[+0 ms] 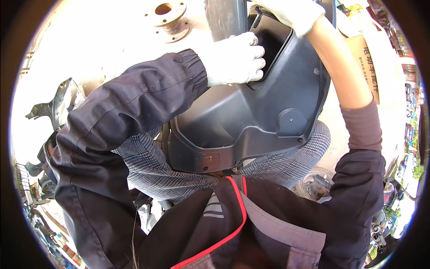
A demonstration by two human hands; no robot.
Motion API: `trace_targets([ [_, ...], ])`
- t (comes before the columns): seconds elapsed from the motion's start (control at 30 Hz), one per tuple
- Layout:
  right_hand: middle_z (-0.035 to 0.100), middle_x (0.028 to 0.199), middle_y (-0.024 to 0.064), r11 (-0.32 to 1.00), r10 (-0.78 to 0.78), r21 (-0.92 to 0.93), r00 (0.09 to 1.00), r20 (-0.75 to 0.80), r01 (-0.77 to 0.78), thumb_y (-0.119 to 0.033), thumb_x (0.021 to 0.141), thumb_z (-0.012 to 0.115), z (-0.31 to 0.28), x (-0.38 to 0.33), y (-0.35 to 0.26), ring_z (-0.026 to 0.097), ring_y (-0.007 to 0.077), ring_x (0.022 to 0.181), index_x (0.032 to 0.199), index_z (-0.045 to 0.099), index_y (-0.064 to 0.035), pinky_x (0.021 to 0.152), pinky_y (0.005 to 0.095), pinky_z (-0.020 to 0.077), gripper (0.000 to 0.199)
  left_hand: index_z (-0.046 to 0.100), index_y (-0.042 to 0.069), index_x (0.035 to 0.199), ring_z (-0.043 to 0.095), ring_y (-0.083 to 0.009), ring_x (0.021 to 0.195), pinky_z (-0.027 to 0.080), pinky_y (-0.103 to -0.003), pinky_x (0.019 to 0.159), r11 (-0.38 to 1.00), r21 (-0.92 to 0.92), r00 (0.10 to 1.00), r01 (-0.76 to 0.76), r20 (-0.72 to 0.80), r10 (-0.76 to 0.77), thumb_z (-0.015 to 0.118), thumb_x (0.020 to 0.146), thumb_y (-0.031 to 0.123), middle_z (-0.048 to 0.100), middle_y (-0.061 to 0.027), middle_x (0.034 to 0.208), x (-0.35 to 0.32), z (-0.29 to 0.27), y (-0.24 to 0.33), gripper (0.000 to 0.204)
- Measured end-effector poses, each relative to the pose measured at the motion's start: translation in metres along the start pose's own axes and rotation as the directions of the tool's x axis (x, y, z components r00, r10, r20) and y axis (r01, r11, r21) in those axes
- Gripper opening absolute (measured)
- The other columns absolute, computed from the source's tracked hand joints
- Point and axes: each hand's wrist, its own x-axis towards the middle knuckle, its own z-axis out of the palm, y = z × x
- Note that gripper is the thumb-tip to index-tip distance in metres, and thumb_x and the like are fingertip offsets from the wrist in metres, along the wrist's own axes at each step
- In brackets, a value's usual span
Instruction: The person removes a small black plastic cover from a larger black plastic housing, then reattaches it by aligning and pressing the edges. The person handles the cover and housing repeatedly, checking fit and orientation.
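Observation:
A large dark grey moulded plastic panel, like a scooter body cover, rests across my lap on my checked trousers. My left hand, in a white glove, grips the rim of a rectangular opening near the panel's top. Higher up, at the frame's upper edge, my right hand, also white-gloved, holds the panel's top edge. My right sleeve is pushed up, so the forearm is bare.
A rusty round flange lies on the bright concrete ground ahead. A black plastic part sits at the left. A cardboard box stands at the right, with a round metal part by my right knee.

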Motion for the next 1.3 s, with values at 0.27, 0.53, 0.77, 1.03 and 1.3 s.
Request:
trace_targets([
  [0.27, 0.063, 0.113, 0.0159, 0.981, -0.023, -0.175, 0.936, 0.351, 0.089, -0.015, 0.087, 0.053, 0.024, 0.067, 0.001, 0.057, 0.0227, 0.106, 0.119, 0.059, 0.0003, 0.095, 0.0315, 0.0418, 0.036, 0.052, 0.006, 0.095, 0.053, -0.0195, 0.091, 0.043, -0.033, 0.079, 0.952, -0.228, 0.834, -0.205, -0.550, 0.048, 0.059, 0.081, 0.016, 0.053, -0.0093, 0.093, -0.015, 0.020, -0.006, 0.019],
  [0.53, 0.061, 0.117, 0.0156, 0.965, -0.048, -0.203, 0.871, 0.489, 0.167, -0.013, 0.087, 0.050, 0.024, 0.078, 0.027, 0.054, 0.0234, 0.111, 0.121, 0.058, 0.0000, 0.100, 0.0319, 0.0370, 0.037, 0.056, 0.000, 0.104, 0.059, -0.0282, 0.084, 0.048, -0.036, 0.076, 0.420, -0.856, 0.114, 0.303, -0.404, -0.907, 0.064, 0.086, 0.032, 0.060, -0.0148, 0.088, -0.027, -0.022, -0.040, 0.038],
  [0.77, 0.059, 0.121, 0.0153, 0.948, -0.065, -0.223, 0.826, 0.559, 0.226, -0.011, 0.088, 0.048, 0.010, 0.079, 0.050, 0.050, 0.0239, 0.116, 0.122, 0.058, -0.0002, 0.104, 0.0322, 0.0328, 0.038, 0.053, -0.006, 0.114, 0.059, -0.0252, 0.102, 0.045, -0.033, 0.091, -0.268, -0.963, -0.233, -0.029, 0.267, -0.935, 0.055, 0.092, 0.041, 0.062, -0.0219, 0.106, -0.010, 0.092, -0.018, 0.052],
  [1.03, 0.060, 0.121, 0.0115, 0.972, -0.034, -0.168, 0.804, 0.594, 0.166, -0.009, 0.087, 0.046, 0.021, 0.090, 0.063, 0.049, 0.0217, 0.116, 0.121, 0.060, -0.0038, 0.104, 0.0320, 0.0321, 0.037, 0.051, 0.010, 0.086, 0.049, -0.0087, 0.057, 0.041, -0.023, 0.048, -0.580, -0.766, -0.090, -0.276, 0.622, -0.778, 0.056, 0.094, 0.032, 0.051, -0.0006, 0.070, 0.008, 0.133, 0.058, 0.024],
  [1.3, 0.061, 0.115, 0.0114, 0.972, 0.002, -0.189, 0.792, 0.611, 0.143, -0.011, 0.087, 0.047, 0.037, 0.100, 0.055, 0.052, 0.0215, 0.108, 0.116, 0.061, -0.0025, 0.097, 0.0319, 0.0361, 0.033, 0.051, -0.006, 0.109, 0.063, -0.0225, 0.076, 0.055, -0.028, 0.064, -0.716, -0.467, 0.233, -0.520, 0.729, -0.644, 0.056, 0.093, 0.030, 0.061, -0.0156, 0.094, -0.012, 0.116, 0.083, 0.040],
])
